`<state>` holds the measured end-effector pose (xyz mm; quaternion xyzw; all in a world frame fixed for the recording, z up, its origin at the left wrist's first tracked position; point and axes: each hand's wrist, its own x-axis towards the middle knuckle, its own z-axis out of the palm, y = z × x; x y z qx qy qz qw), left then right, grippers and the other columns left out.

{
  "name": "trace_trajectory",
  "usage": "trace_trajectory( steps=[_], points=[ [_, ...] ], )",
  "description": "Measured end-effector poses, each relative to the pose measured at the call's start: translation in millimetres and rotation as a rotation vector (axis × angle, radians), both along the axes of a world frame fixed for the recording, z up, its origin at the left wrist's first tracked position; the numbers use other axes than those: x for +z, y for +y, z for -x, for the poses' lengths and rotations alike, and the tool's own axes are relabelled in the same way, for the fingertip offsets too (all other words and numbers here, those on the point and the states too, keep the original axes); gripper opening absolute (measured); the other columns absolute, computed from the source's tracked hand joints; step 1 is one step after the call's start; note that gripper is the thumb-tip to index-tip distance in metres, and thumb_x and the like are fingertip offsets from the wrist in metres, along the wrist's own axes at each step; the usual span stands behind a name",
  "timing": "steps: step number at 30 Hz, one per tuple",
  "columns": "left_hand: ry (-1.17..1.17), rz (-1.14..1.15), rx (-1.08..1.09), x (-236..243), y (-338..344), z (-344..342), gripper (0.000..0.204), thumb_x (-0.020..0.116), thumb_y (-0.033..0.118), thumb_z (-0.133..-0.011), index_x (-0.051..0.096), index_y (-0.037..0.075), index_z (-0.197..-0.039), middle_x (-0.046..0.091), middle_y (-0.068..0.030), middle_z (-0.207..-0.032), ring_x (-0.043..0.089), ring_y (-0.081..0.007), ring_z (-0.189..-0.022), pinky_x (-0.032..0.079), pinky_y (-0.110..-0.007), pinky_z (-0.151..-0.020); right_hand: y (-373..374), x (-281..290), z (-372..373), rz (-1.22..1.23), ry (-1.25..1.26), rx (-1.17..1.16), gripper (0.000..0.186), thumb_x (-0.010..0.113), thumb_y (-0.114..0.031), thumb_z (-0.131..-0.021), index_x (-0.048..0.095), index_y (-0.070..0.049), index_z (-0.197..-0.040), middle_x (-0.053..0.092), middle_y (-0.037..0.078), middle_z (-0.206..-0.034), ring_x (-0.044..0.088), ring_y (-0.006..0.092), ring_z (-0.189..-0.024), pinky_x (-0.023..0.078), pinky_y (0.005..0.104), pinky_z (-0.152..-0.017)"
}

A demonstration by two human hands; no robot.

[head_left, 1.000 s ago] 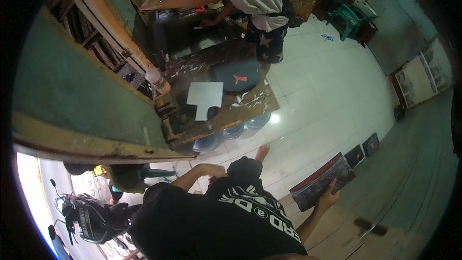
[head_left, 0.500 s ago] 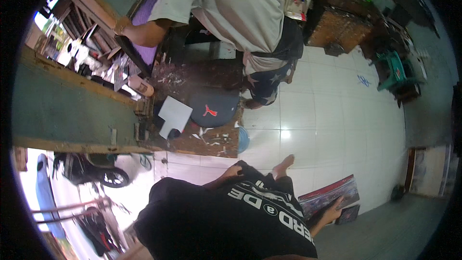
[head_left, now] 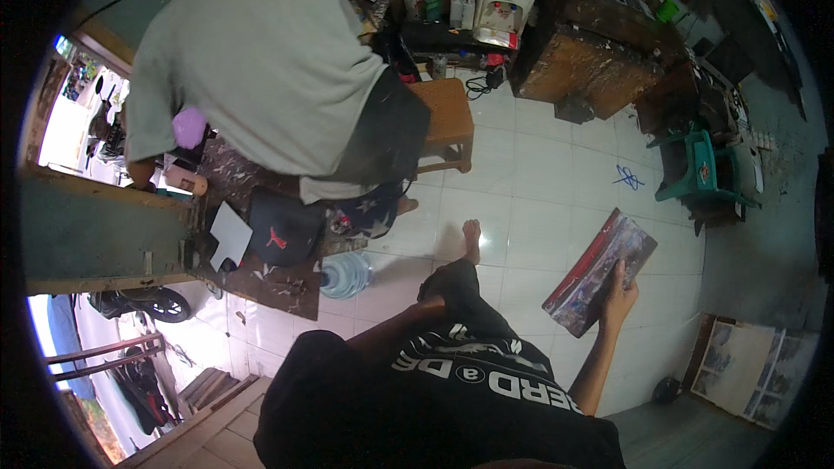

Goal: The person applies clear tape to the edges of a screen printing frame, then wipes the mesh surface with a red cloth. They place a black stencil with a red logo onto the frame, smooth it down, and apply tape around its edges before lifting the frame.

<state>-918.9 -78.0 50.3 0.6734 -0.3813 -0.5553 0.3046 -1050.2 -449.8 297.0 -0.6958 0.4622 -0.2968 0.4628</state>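
My right hand point(head_left: 618, 288) grips the lower edge of a flat printed panel point(head_left: 599, 271) with a red border, held out over the white tiled floor point(head_left: 539, 174) on my right. My left forearm point(head_left: 391, 334) lies across my black shirt toward my raised knee, and its hand is hidden there. My bare foot point(head_left: 472, 239) rests on the tiles ahead of me.
Another person in a grey-green shirt point(head_left: 261, 61) bends over a paint-stained workbench point(head_left: 287, 287) holding a black cap point(head_left: 282, 230) and a white sheet point(head_left: 230, 236). A water jug point(head_left: 346, 274) stands beneath it. A wooden stool point(head_left: 447, 122), green crate point(head_left: 695, 169) and leaning pictures point(head_left: 738, 369) stand around.
The view has swung toward the other person, who now fills the upper left. The panel has stayed in my right hand, shifting slightly up and right in the picture.
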Motion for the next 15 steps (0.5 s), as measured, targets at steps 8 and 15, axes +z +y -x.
trace_trajectory(
  steps=[8,15],
  points=[
    [-0.068,-0.012,0.176,49,-175,-129,0.045,0.064,0.023,-0.097,0.059,0.01,-0.139,0.064,-0.0169,-0.137,0.064,-0.0218,-0.12,0.048,-0.039,-0.106,-145,-51,-105,-0.176,0.078,0.04,0.049,0.066,-0.038,-0.102,0.07,0.009,-0.115,0.072,0.011,-0.099,0.063,0.0174,-0.09,0.051,0.0328,-0.085],
    [-0.079,-0.1,0.499,151,-262,-198,0.045,0.063,0.019,-0.097,0.057,0.008,-0.141,0.064,-0.0178,-0.137,0.064,-0.0224,-0.119,0.048,-0.039,-0.106,-247,-34,-267,-0.214,0.057,0.228,0.054,0.064,-0.045,-0.102,0.067,0.009,-0.106,0.064,0.004,-0.087,0.054,0.0109,-0.075,0.045,0.0279,-0.068]
  ],
)
